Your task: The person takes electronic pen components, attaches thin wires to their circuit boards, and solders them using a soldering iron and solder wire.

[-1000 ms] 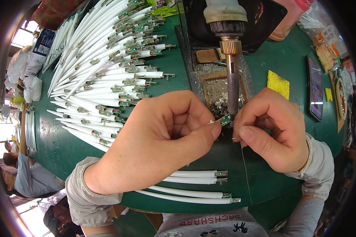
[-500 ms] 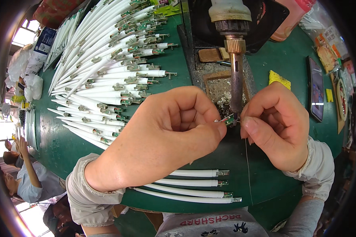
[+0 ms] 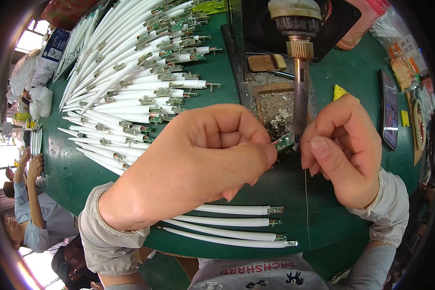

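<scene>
Head view, nearest my body: three white tubes (image 3: 227,224) with metal end caps lie side by side on the green table (image 3: 188,246), just under my left forearm, their capped ends pointing right. A grey sleeve cuff (image 3: 106,237) covers that wrist.

Above them, my left hand (image 3: 198,164) is curled into a loose fist, thumb and forefinger pressed together on a small metal-tipped piece (image 3: 282,142) whose green and silver end pokes out toward the right. The rest of that piece is hidden inside my fingers, so I cannot tell how long it is.

My right hand (image 3: 345,154) sits just beside it, fingers bent, thumb and forefinger pinching a thin wire (image 3: 306,203) that hangs straight down over the table edge. The two hands are close but not touching; the metal tip lies between them.

Right at that tip, the barrel of a soldering iron (image 3: 300,92) comes down from above, fixed upright, its point meeting the piece I hold. Behind it is a grey, spattered tray (image 3: 275,104) and a brown block (image 3: 261,63).

Further back on the left, a large fan of white tubes (image 3: 130,92) spreads across the table. To the far right lies a dark phone (image 3: 389,108) and a yellow sponge (image 3: 340,91). At the far left edge, another person (image 3: 31,212) stands below the table.
</scene>
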`<state>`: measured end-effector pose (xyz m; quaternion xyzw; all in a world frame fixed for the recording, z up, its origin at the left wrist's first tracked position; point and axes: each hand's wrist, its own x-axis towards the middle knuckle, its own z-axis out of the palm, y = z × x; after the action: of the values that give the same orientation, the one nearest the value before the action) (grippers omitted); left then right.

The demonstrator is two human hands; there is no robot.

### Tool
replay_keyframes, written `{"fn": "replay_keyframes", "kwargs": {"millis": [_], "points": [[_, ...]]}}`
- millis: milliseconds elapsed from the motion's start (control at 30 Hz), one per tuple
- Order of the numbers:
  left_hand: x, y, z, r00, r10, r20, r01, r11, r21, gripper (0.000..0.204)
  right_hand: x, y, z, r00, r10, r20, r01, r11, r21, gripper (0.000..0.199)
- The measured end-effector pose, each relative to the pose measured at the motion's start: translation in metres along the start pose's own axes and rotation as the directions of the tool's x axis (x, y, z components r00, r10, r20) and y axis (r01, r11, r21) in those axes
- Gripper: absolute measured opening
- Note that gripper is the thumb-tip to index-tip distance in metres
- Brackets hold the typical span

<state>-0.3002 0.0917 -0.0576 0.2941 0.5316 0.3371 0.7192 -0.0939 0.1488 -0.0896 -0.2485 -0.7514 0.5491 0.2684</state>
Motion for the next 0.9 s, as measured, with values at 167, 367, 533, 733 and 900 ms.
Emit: {"fn": "replay_keyframes", "kwargs": {"millis": [167,367,533,733,900], "points": [[-0.002,0.001,-0.001,1.0,-0.024,0.0,0.024,0.998,0.052,0.009,0.003,0.001,0.004,0.997,0.02,-0.071,-0.015,0.997,0.075,0.02],[-0.011,-0.022,0.004,0.97,0.204,0.134,-0.243,0.863,0.444,0.01,-0.004,0.004,0.004,0.995,0.091,-0.035,-0.086,0.989,0.124,0.01],[-0.021,-0.07,0.018,0.72,0.572,0.393,-0.547,0.118,0.829,0.016,-0.007,0.005,0.007,0.996,0.085,0.003,-0.085,0.995,0.06,0.011],[-0.024,-0.064,0.013,0.608,0.649,0.457,-0.564,-0.052,0.824,0.025,-0.008,0.007,0.007,0.996,0.092,-0.004,-0.092,0.994,0.06,0.012],[0.001,-0.002,-0.061,0.407,0.867,0.287,-0.008,-0.311,0.95,0.027,-0.004,0.007,0.006,0.992,0.127,0.014,-0.128,0.991,0.042,0.012]]}}
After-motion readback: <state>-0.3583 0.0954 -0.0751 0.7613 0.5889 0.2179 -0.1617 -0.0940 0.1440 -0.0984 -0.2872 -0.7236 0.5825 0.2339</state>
